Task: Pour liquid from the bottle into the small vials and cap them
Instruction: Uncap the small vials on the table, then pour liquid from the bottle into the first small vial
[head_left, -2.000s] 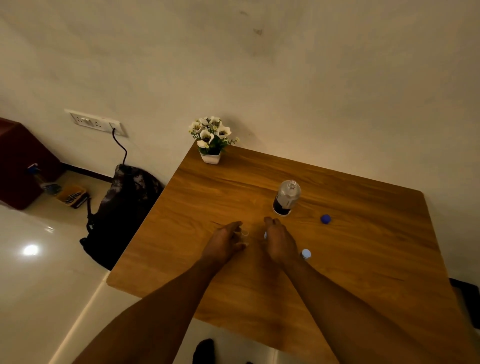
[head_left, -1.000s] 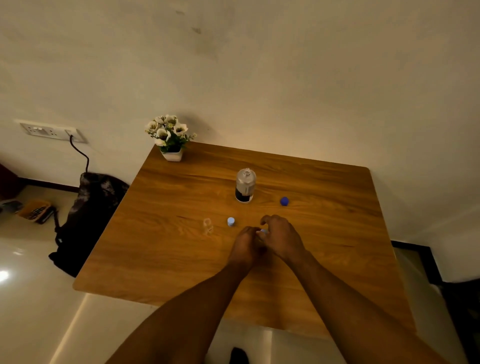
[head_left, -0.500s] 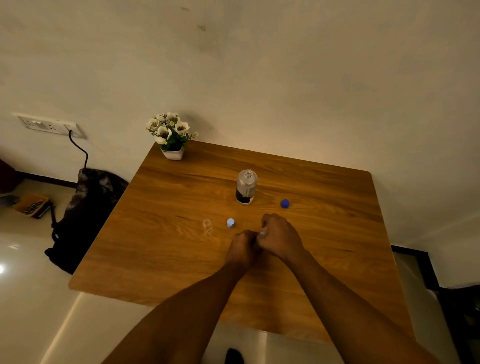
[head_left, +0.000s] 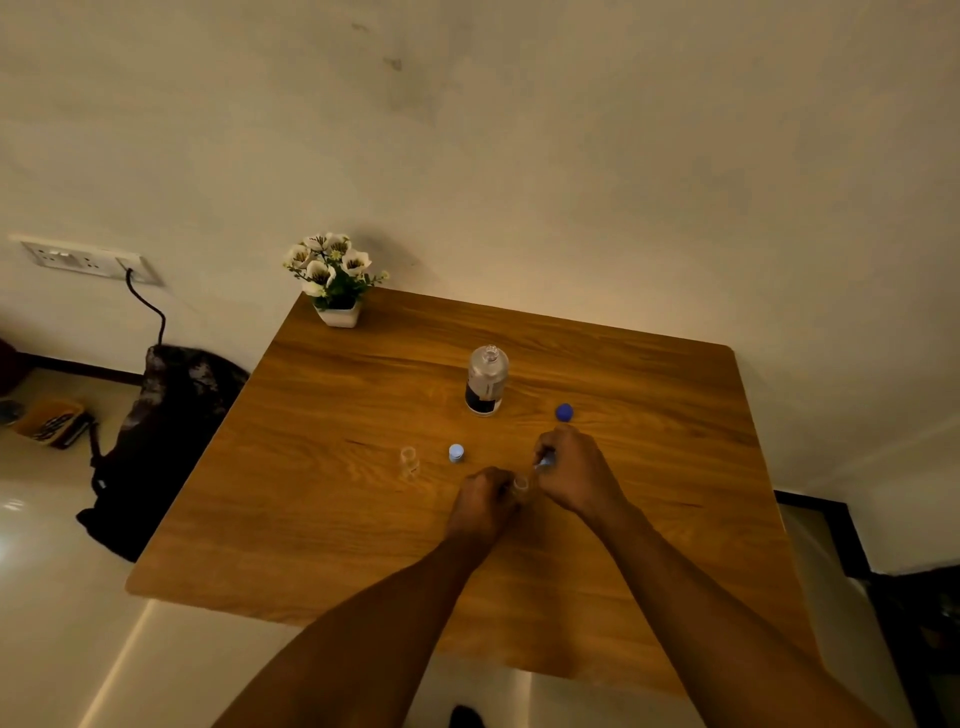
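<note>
A clear bottle (head_left: 487, 381) with a dark label stands uncapped in the middle of the wooden table (head_left: 322, 493). Its dark blue cap (head_left: 564, 412) lies to the right of it. My left hand (head_left: 483, 506) is closed around a small clear vial (head_left: 521, 485) with an open mouth. My right hand (head_left: 574, 470) pinches a small light blue cap (head_left: 545, 460) just above and right of that vial. A second vial (head_left: 456, 453) with a light blue cap stands to the left. Further left stands an uncapped clear vial (head_left: 409, 460).
A white pot of flowers (head_left: 335, 280) stands at the table's far left corner. A dark bag (head_left: 161, 441) leans on the floor left of the table, under a wall socket (head_left: 83, 258) with a cable. The wall runs behind the table.
My right hand has lifted the light blue cap away from the vial in my left hand, which now shows an open mouth. The view has shifted slightly.
</note>
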